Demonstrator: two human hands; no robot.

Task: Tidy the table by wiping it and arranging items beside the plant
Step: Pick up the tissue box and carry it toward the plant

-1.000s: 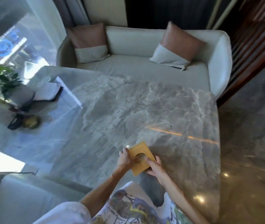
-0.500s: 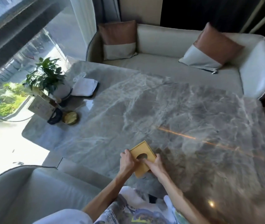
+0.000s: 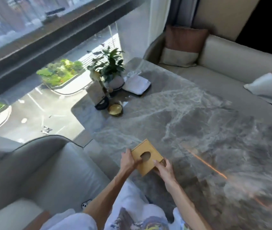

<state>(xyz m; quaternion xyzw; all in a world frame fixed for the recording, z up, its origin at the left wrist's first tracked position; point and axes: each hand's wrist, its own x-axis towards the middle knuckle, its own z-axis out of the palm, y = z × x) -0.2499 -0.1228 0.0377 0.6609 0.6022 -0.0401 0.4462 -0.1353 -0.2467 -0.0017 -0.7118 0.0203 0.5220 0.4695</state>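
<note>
A square wooden tissue box [image 3: 150,153] with an oval hole in its top sits at the near edge of the grey marble table [image 3: 198,123]. My left hand [image 3: 127,159] grips its left side and my right hand [image 3: 162,167] grips its near right corner. The potted plant [image 3: 109,67] stands in a white pot at the table's far left corner by the window. Beside it lie a folded white cloth [image 3: 137,83] on a dark tray, a card stand [image 3: 96,92], a black round item [image 3: 102,105] and a small gold bowl [image 3: 115,109].
A beige sofa [image 3: 231,63] with brown and white cushions runs along the table's far side. A grey armchair [image 3: 40,168] stands at my left, with a phone [image 3: 85,204] on its seat. A large window fills the left.
The view has swung left toward the plant and window. Both hands stay on the tissue box at the near table edge; the box has hardly shifted.
</note>
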